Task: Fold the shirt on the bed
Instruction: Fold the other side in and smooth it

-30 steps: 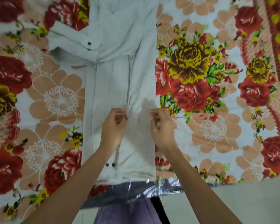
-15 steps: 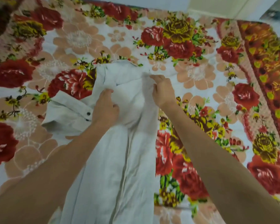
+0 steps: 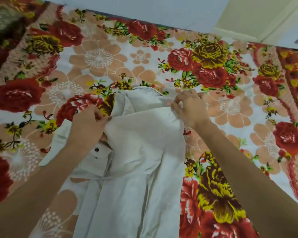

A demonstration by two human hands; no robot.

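My left hand (image 3: pixel 88 124) and right hand (image 3: pixel 189 107) pinch the shirt (image 3: pixel 136 152); I'd lay the fold flat, 2 corners level.

A: Where are the arms?
B: Both bare forearms reach forward, well apart.
A: And the hands?
B: Left hand (image 3: pixel 89 123) pinches cloth, knuckles up; right hand (image 3: pixel 189 107) pinches too, fingers curled in a tight grip
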